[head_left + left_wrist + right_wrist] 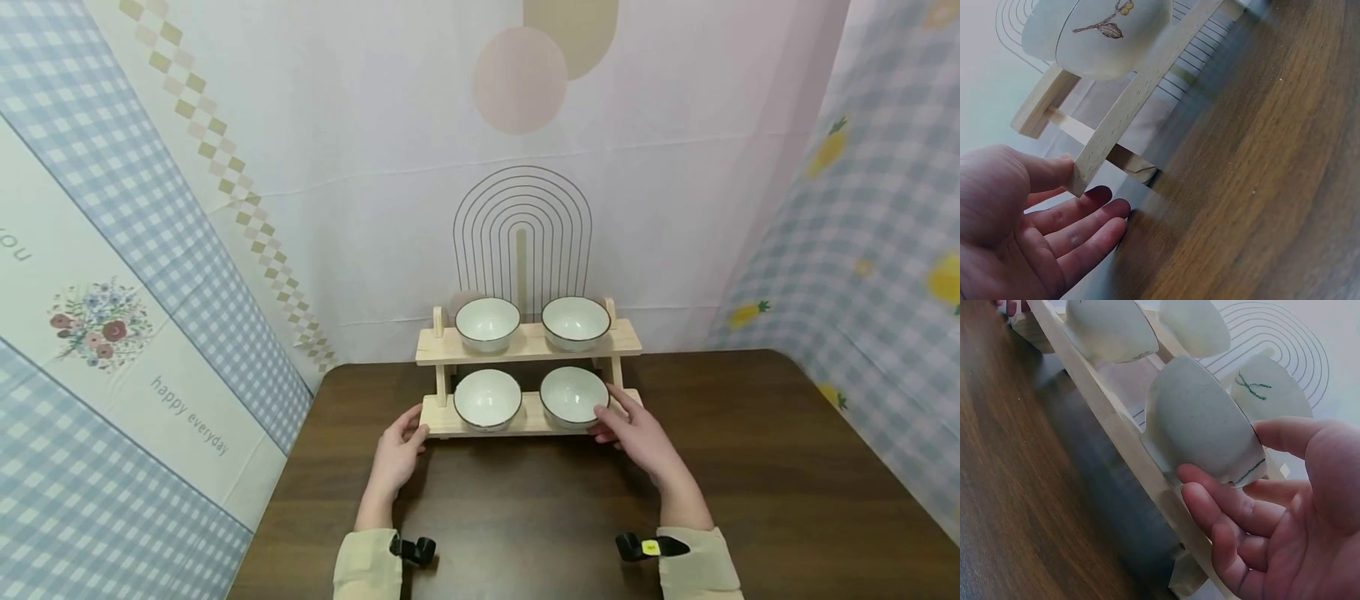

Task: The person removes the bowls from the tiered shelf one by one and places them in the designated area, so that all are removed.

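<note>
A two-tier light wooden rack (437, 419) stands at the back of the table, bearing white bowls with dark rims. My left hand (397, 454) grips the left end of its lower shelf, thumb against the board's end and fingers lower down, as the left wrist view shows. At the lower right bowl (574, 396), my right hand (637, 437) has its thumb at the rim and its fingers curled under the side. Beside that bowl sits the lower left bowl (487, 400). Above are the upper left bowl (487, 325) and upper right bowl (576, 323).
Behind the rack hangs a white cloth (375, 242) with an arch pattern. Checked blue cloths flank it, one at the left (45, 417) and one at the right (862, 275). The dark wooden table (525, 517) reaches forward beneath both wrists, each wearing a black camera strap.
</note>
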`<state>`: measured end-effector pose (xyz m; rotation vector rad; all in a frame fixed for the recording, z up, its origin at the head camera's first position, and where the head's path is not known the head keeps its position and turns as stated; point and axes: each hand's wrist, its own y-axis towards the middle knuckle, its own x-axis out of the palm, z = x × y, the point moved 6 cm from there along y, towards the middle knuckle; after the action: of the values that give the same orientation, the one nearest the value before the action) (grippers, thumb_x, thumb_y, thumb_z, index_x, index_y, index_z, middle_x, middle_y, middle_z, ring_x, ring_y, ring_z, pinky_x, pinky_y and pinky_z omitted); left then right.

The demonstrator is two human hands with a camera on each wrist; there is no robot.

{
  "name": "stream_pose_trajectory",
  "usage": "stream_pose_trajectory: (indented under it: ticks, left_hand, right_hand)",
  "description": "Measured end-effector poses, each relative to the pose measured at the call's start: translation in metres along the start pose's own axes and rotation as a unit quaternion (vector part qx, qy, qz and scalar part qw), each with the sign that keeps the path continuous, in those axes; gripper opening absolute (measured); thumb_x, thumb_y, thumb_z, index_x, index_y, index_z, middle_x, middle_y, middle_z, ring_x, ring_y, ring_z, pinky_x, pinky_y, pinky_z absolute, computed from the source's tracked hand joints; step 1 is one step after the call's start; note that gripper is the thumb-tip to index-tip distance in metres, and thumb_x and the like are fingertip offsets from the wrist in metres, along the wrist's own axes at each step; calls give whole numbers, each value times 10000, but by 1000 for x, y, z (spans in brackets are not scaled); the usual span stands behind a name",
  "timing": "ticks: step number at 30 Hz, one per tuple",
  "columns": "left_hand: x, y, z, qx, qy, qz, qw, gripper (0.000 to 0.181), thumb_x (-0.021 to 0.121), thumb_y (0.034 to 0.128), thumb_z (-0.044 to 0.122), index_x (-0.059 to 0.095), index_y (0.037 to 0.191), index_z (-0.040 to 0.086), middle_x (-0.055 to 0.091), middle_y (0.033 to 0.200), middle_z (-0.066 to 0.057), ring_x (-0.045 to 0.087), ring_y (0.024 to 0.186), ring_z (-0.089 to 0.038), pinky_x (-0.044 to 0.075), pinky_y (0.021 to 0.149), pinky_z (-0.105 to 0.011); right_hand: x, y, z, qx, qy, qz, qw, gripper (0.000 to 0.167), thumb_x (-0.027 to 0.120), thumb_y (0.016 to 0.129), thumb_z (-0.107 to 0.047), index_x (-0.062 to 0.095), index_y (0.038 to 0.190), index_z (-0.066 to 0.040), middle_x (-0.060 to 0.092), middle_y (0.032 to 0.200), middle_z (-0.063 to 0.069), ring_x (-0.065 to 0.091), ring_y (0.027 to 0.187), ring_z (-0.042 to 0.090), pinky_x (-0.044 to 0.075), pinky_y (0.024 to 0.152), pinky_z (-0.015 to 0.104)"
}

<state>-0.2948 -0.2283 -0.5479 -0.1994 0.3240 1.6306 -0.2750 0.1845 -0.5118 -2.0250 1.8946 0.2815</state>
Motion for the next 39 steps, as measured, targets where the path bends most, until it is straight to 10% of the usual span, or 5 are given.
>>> stream_pose_trajectory:
  ticks: [39]
  left_hand:
    - [11,8,2,-31,93,153,9998,457,622,1072,48,555,1514,-50,684,1167,-213,713,1020,-299,616,810,-372]
  right_hand:
    - [-4,28,7,16,608,-139,9980,665,555,1125,-286,294,1674,-15,790,1038,141,750,911,241,551,791,345]
